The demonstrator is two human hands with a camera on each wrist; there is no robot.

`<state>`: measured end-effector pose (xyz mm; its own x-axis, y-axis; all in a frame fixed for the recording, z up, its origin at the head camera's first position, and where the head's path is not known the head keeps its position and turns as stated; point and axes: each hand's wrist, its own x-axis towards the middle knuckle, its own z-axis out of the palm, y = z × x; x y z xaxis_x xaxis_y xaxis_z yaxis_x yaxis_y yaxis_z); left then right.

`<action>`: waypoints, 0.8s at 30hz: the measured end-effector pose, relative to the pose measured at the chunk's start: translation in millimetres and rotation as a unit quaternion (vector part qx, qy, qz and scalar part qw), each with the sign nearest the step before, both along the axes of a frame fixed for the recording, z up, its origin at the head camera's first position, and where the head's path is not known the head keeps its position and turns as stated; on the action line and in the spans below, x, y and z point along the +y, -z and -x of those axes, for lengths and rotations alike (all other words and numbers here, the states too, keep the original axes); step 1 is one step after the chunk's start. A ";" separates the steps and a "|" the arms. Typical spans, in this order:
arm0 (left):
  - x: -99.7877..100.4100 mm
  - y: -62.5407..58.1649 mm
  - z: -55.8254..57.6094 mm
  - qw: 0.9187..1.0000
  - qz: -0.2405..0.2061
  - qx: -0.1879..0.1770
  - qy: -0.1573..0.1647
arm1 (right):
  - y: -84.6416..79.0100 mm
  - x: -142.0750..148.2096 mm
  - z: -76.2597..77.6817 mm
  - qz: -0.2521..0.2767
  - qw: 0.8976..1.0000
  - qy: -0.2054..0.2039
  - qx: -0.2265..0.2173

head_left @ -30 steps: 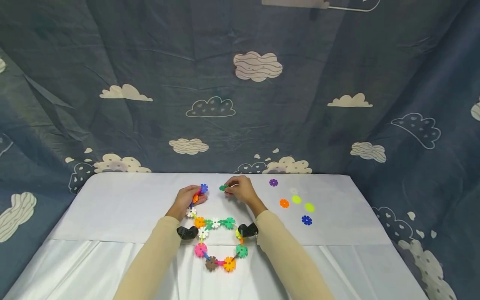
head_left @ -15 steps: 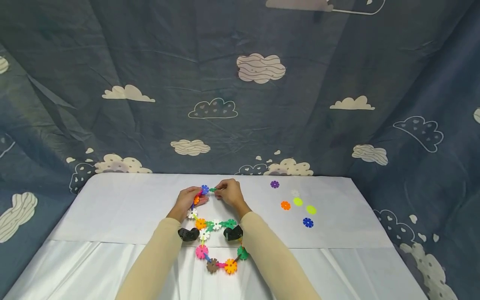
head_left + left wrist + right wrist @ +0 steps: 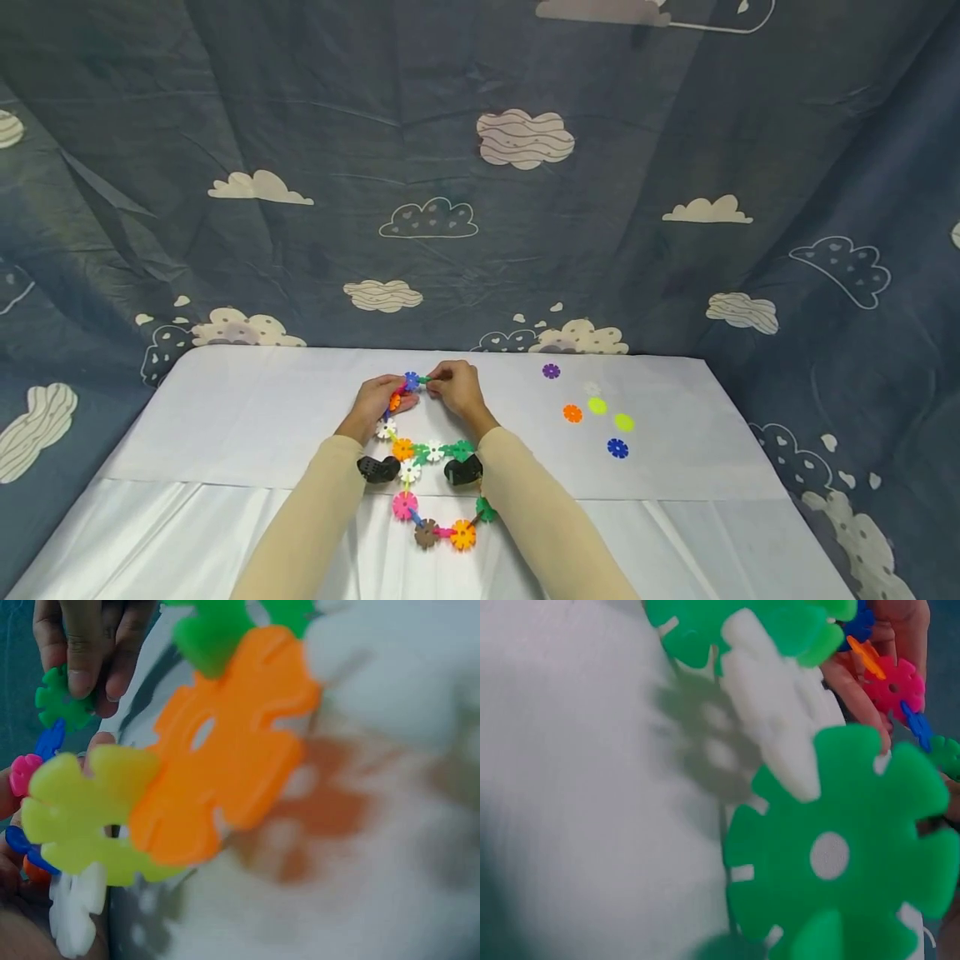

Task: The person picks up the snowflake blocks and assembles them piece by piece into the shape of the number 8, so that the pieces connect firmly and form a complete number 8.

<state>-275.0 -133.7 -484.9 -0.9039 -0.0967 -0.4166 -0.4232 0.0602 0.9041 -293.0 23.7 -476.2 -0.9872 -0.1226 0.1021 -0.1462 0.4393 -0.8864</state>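
Note:
My left hand [image 3: 371,405] holds the upper end of a chain of notched plastic flower discs, around its pink disc [image 3: 892,686] and orange disc [image 3: 395,402]. A blue disc [image 3: 412,381] sticks out past its fingertips at that end. From the right, my right hand [image 3: 461,392] pinches a green disc [image 3: 64,699] between thumb and fingers, its edge meeting the blue disc's edge. From the left hand the chain runs down through a white disc [image 3: 386,429] and a yellow-orange disc [image 3: 403,449] to a ring of linked discs on the white cloth. The right forearm hides part of that ring.
Loose discs lie to the right on the white-covered table [image 3: 675,467]: purple [image 3: 551,371], white [image 3: 592,388], orange [image 3: 573,413], blue [image 3: 618,448] and two yellow ones [image 3: 623,422]. A dark cloud-print curtain [image 3: 480,267] hangs behind the table's far edge.
My right hand has moved left with the green disc, from a gap away up to the blue disc. The left hand keeps its hold on the chain, nearly still.

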 end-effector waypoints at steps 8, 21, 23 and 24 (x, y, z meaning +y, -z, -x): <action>0.8 1.0 -2.3 1.000 0.011 0.008 -0.009 | -0.3 -3.7 -0.6 -0.020 0.999 -0.005 0.033; -1.2 0.9 0.7 0.993 -0.105 0.029 -0.044 | -6.3 -12.2 3.4 -0.040 0.999 -0.006 0.034; -1.4 0.7 0.8 0.992 -0.114 0.028 -0.043 | -7.0 -12.0 3.5 -0.039 0.999 -0.007 0.035; -1.8 0.5 0.7 0.992 -0.113 0.026 -0.039 | -7.2 -11.7 3.5 -0.041 0.999 -0.007 0.036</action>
